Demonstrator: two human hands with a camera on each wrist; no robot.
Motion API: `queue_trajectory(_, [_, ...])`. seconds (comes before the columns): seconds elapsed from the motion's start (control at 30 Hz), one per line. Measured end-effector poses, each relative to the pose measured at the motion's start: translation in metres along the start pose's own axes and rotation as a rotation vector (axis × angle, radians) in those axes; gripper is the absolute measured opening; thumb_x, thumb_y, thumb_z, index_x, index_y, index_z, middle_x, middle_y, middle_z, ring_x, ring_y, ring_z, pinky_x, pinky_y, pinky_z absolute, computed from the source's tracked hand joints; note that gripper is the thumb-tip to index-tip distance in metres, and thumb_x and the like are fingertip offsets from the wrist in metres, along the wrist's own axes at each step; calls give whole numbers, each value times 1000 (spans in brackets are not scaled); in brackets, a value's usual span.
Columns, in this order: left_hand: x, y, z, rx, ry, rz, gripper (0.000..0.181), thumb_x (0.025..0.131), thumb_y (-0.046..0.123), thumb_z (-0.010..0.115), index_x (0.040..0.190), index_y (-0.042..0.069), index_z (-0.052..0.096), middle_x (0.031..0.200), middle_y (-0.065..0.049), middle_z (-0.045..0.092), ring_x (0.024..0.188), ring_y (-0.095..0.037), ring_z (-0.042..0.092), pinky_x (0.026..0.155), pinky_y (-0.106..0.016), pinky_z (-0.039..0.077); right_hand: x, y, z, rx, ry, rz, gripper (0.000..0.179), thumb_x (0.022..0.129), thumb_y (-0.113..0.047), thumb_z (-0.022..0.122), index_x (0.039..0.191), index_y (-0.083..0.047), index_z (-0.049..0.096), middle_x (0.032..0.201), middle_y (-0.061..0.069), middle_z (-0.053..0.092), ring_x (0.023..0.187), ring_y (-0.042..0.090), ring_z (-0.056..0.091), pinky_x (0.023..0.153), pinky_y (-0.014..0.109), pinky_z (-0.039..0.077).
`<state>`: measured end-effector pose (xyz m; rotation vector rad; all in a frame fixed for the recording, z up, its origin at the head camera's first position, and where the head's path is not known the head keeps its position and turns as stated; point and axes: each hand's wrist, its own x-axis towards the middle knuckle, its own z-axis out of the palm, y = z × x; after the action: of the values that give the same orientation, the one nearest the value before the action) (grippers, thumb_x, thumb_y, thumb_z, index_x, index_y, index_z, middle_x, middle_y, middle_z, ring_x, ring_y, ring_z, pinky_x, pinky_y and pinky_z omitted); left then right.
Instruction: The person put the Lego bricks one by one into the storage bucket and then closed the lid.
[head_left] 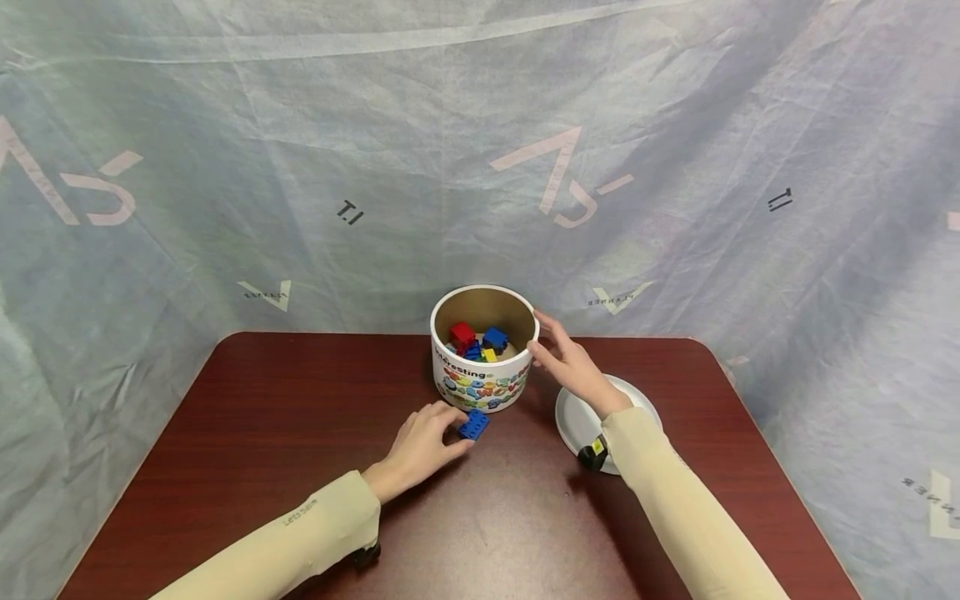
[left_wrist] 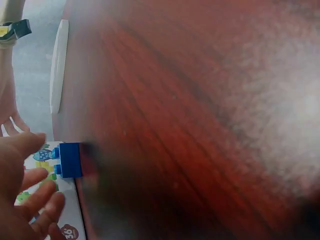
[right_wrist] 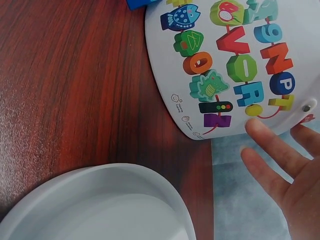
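Observation:
A blue building brick [head_left: 474, 425] with studs lies on the table right in front of a round white bucket [head_left: 480, 392] printed with colourful letters. Around the brick's left side my left hand [head_left: 427, 437] has its thumb and fingers spread; a gap shows between fingertips and brick [left_wrist: 70, 160] in the left wrist view. My right hand [head_left: 573, 367] touches the bucket's right side with loosely extended fingers, near the rim. Inside the bucket are a red brick [head_left: 462, 335], another blue brick [head_left: 495, 338] and a small yellow piece [head_left: 489, 355], among others partly hidden by the wall.
A round white lid [head_left: 573, 421] lies on the dark red wooden table [head_left: 300, 400], under my right forearm and to the right of the bucket. Behind the table hangs a grey fabric sheet [head_left: 390, 167], close to its back edge.

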<state>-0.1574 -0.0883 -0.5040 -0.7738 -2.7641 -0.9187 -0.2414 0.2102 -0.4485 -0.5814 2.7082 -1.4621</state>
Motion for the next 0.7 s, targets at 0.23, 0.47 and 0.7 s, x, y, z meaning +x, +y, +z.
queue_trajectory(0.23, [7, -3, 7, 51, 24, -49, 36, 86, 36, 86, 112, 14, 77, 109, -5, 71, 97, -26, 66, 82, -46, 54, 0, -1, 0, 3, 0, -3, 68, 108, -29, 59, 166, -23, 25, 157, 16, 48, 98, 26, 72, 88, 42, 60])
queue_trajectory(0.47, [7, -3, 14, 100, -20, -69, 43, 82, 43, 88, 112, 14, 75, 104, -5, 70, 91, -25, 66, 77, -45, 54, 0, 0, 0, 25, -5, -1, 68, 108, -30, 59, 166, -25, 25, 157, 16, 48, 100, 31, 72, 88, 41, 59])
queue_trajectory(0.7, [8, 0, 16, 131, -5, -102, 44, 82, 47, 88, 108, 15, 74, 95, -3, 67, 84, -23, 63, 74, -45, 52, 1, 2, 1, 28, -11, 6, 68, 108, -31, 58, 167, -27, 24, 159, 15, 47, 104, 42, 69, 90, 48, 59])
